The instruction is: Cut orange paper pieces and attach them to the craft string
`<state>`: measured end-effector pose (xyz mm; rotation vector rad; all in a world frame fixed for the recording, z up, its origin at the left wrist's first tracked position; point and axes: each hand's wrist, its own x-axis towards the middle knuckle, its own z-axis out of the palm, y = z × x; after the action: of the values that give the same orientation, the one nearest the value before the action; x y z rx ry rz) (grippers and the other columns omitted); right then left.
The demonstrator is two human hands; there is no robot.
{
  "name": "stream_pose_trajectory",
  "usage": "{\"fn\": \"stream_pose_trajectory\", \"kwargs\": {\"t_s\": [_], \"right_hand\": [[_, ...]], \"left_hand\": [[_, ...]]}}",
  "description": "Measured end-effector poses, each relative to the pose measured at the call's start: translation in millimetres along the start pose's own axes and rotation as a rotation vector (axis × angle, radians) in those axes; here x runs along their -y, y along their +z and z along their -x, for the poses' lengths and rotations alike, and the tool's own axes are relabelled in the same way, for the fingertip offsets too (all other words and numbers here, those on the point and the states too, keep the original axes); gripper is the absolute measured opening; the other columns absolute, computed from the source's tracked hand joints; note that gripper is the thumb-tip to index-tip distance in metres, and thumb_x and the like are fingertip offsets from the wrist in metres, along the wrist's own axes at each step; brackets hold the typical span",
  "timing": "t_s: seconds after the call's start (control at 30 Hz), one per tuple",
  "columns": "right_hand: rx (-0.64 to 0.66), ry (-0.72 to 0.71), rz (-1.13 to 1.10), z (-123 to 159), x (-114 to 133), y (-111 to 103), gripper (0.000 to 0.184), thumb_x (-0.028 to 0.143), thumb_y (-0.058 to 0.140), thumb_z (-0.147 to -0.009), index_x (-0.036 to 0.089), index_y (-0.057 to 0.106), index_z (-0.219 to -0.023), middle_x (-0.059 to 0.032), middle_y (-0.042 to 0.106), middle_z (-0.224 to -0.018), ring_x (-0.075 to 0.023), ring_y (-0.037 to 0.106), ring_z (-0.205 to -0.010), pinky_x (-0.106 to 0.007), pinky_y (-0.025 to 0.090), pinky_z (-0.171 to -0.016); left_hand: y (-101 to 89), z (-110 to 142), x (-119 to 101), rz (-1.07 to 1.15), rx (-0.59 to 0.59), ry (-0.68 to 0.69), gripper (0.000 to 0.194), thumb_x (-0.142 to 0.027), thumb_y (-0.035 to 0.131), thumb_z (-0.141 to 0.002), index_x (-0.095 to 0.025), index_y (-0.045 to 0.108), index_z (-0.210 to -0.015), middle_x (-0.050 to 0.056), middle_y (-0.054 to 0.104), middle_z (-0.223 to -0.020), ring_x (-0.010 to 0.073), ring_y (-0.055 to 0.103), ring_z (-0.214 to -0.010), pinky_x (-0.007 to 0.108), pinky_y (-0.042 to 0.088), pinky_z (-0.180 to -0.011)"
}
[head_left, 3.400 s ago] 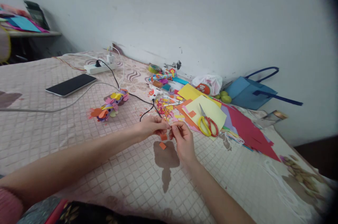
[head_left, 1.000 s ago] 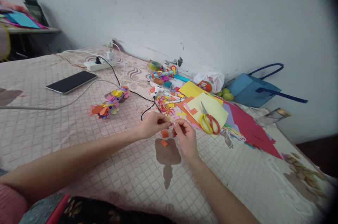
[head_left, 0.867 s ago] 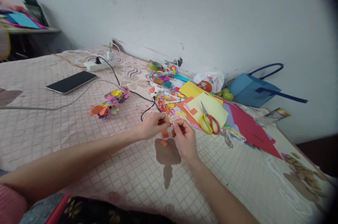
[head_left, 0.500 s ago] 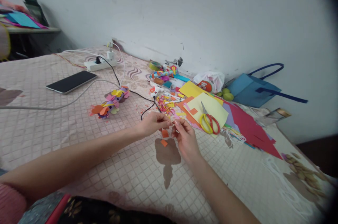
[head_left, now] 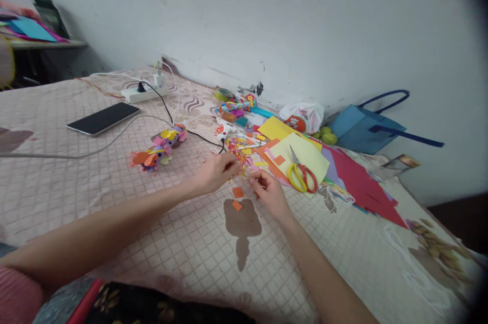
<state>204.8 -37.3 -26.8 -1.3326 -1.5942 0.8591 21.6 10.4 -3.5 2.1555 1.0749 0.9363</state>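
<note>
Between the hands (head_left: 216, 173) (head_left: 270, 195) lie two small orange pieces (head_left: 238, 192) (head_left: 237, 205).

Had the tablet (head_left: 103, 118) at the left of the cloth (head_left: 183, 253), with the power strip (head_left: 130, 95) behind it and the decorated roll (head_left: 164, 146) to its right, nearer the front. Found the left hand (head_left: 216, 172) in front of the glue gun (head_left: 225, 131), near the scraps (head_left: 247, 151), and the right hand (head_left: 269, 192) just apart from it. Had two cut pieces (head_left: 238, 192) on the cloth, before the gap between the hands. Saw paper sheets (head_left: 272, 129) right of the scraps, the scissors (head_left: 299, 165) on top, and string (head_left: 341, 193) to the scissors' right. Spotted the plastic bag (head_left: 312, 115) behind the sheets, fruit (head_left: 328, 138) beside it, and the handbag (head_left: 354, 130) farther right.
</note>
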Motion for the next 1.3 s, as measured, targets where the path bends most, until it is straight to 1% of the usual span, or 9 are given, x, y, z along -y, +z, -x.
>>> {"fn": "stream_pose_trajectory", "kwargs": {"t_s": [0.1, 0.17, 0.23, 0.37, 0.57, 0.77, 0.97, 1.13, 1.3], "right_hand": [[0.099, -0.078, 0.162, 3.4, 4.6, 3.7, 0.007, 0.026, 0.059, -0.077, 0.020, 0.060, -0.079, -0.0012, 0.058, -0.080, -0.0125, 0.051, -0.062, -0.026, 0.041, -0.057], [0.138, -0.096, 0.233, 5.4, 6.2, 7.1, 0.011, 0.021, 0.063, -0.072, 0.021, 0.061, -0.083, -0.0020, 0.059, -0.085, -0.0139, 0.053, -0.067, -0.027, 0.042, -0.061], [0.143, -0.095, 0.275, 5.8, 5.2, 9.8, 0.019, 0.017, 0.066, -0.068, 0.021, 0.062, -0.086, -0.0021, 0.058, -0.085, -0.0162, 0.055, -0.074, -0.030, 0.042, -0.067], [0.147, -0.077, 0.252, 2.7, -1.6, 11.8, 0.022, 0.015, 0.067, -0.066, 0.022, 0.062, -0.086, -0.0010, 0.058, -0.083, -0.0165, 0.055, -0.075, -0.030, 0.041, -0.068], [0.143, -0.010, 0.136, -2.8, -9.8, 9.6, 0.011, 0.020, 0.065, -0.069, 0.020, 0.055, -0.070, 0.0036, 0.053, -0.065, -0.0121, 0.046, -0.056, -0.025, 0.035, -0.054], [0.002, -0.011, -0.059, -3.4, -6.5, 8.3, 0.029, 0.020, 0.062, -0.072, 0.022, 0.047, -0.098, 0.0010, 0.059, -0.079, -0.0150, 0.056, -0.067, -0.027, 0.044, -0.061], [-0.080, -0.106, -0.035, 4.0, 8.3, 13.6, 0.035, 0.021, 0.062, -0.074, 0.024, 0.049, -0.107, 0.0006, 0.060, -0.078, -0.0160, 0.058, -0.069, -0.029, 0.045, -0.065], [-0.051, 0.139, -0.462, 3.0, 14.0, 9.3, 0.030, 0.041, 0.063, -0.075, 0.023, 0.054, -0.097, -0.0007, 0.059, -0.086, -0.0127, 0.056, -0.065, -0.023, 0.042, -0.049], [0.121, 0.439, -0.725, 4.1, 16.1, 6.0, 0.038, 0.055, 0.059, -0.074, 0.018, 0.057, -0.072, 0.0008, 0.053, -0.062, -0.0091, 0.044, -0.048, -0.019, 0.028, -0.037]], "left_hand": [[-3.0, -0.2, 1.2, -0.164, -0.047, 0.012, 0.040, -0.032, 0.040, -0.089, -0.015, 0.045, -0.054, -0.002, 0.043, -0.051, 0.0101, 0.040, -0.052, 0.023, 0.027, -0.051], [-3.4, -0.9, 4.5, -0.219, -0.051, 0.061, 0.032, -0.032, 0.049, -0.085, -0.015, 0.049, -0.057, 0.000, 0.049, -0.057, 0.0132, 0.047, -0.061, 0.024, 0.032, -0.056], [-2.3, -1.6, 8.8, -0.218, -0.063, 0.132, 0.011, -0.027, 0.059, -0.077, -0.016, 0.058, -0.075, 0.004, 0.059, -0.076, 0.0178, 0.053, -0.077, 0.027, 0.039, -0.067], [2.1, -2.4, 14.5, -0.152, -0.076, 0.168, 0.031, -0.020, 0.060, -0.074, -0.018, 0.056, -0.105, 0.008, 0.060, -0.103, 0.0229, 0.054, -0.097, 0.036, 0.042, -0.084], [2.1, -2.6, 13.1, 0.054, -0.029, 0.068, 0.022, -0.023, 0.057, -0.077, -0.017, 0.060, -0.097, 0.007, 0.064, -0.096, 0.0181, 0.059, -0.087, 0.030, 0.046, -0.076], [9.1, -1.6, 14.3, 0.281, 0.202, -0.046, 0.028, -0.032, 0.064, -0.072, -0.013, 0.063, -0.093, 0.005, 0.067, -0.084, 0.0126, 0.059, -0.068, 0.022, 0.045, -0.059], [16.7, 3.3, 9.7, 0.340, 0.164, -0.013, 0.015, -0.028, 0.062, -0.075, -0.013, 0.064, -0.077, 0.004, 0.066, -0.074, 0.0119, 0.058, -0.065, 0.021, 0.044, -0.060], [7.9, 6.3, -1.5, 0.265, -0.004, 0.060, 0.013, -0.025, 0.055, -0.082, -0.015, 0.063, -0.083, 0.005, 0.065, -0.081, 0.0134, 0.058, -0.072, 0.023, 0.045, -0.063], [1.5, 9.4, -6.8, 0.103, -0.029, 0.405, 0.017, -0.023, 0.048, -0.088, -0.018, 0.065, -0.085, 0.008, 0.061, -0.093, 0.0164, 0.056, -0.090, 0.029, 0.045, -0.080]]}}
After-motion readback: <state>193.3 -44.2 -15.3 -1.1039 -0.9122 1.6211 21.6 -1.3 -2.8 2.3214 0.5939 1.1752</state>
